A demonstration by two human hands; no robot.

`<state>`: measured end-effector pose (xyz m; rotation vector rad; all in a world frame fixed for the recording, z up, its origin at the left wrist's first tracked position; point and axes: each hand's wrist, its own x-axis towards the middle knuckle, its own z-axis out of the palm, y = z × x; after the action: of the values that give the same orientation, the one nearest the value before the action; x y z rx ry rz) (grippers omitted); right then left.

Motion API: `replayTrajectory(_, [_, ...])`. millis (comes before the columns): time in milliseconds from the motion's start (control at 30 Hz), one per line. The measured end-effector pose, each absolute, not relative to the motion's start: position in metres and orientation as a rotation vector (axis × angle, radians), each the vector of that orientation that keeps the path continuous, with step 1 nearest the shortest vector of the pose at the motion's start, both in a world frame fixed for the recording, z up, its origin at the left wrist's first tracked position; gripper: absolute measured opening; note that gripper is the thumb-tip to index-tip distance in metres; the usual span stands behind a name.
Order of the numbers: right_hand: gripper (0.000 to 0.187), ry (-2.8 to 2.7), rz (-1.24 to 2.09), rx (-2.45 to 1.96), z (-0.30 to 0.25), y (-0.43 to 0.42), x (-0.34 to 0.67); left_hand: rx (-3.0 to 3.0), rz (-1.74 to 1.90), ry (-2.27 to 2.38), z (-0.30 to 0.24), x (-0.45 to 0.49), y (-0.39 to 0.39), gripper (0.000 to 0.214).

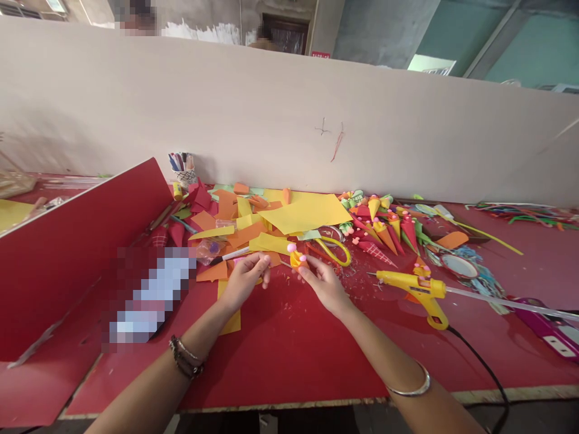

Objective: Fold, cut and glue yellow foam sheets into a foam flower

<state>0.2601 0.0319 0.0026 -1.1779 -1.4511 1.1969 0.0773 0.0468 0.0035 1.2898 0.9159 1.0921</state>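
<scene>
My right hand (323, 284) pinches a small yellow and orange craft cone (298, 260) topped with pink pom-poms, its lower part hidden by the fingers. Just to its left, my left hand (248, 278) is closed, thumb against the fingers. A thin line, perhaps a stick or wire, shows between the two hands; whether the left fingers grip it is unclear. Behind the hands lie yellow scissor handles (337, 252) and a yellow sheet (305, 212) among orange and yellow scraps. A yellow hot glue gun (414, 286) with a clear glue stick rests to the right.
Several finished red, orange and yellow cones (384, 226) are heaped at the back right. A pen cup (184, 175) stands by the white partition (253, 114). A red board (90, 259) leans at left, near a blurred pale object (154, 295). A purple power strip (549, 328) lies far right.
</scene>
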Motion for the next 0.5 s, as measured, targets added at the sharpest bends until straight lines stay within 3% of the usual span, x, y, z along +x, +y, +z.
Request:
replayTrajectory(300, [0.039,-1.448,1.183,-1.183,0.0007,0.0323,0.2605,1.218,1.131,1.002,0.0066,0.0762,0.0462,0.023])
replayTrajectory(500, [0.039,-1.424,1.203,-1.169,-0.0006,0.0326,0.2601,1.096,1.113,0.878,0.0023,0.0756,0.0477,0.032])
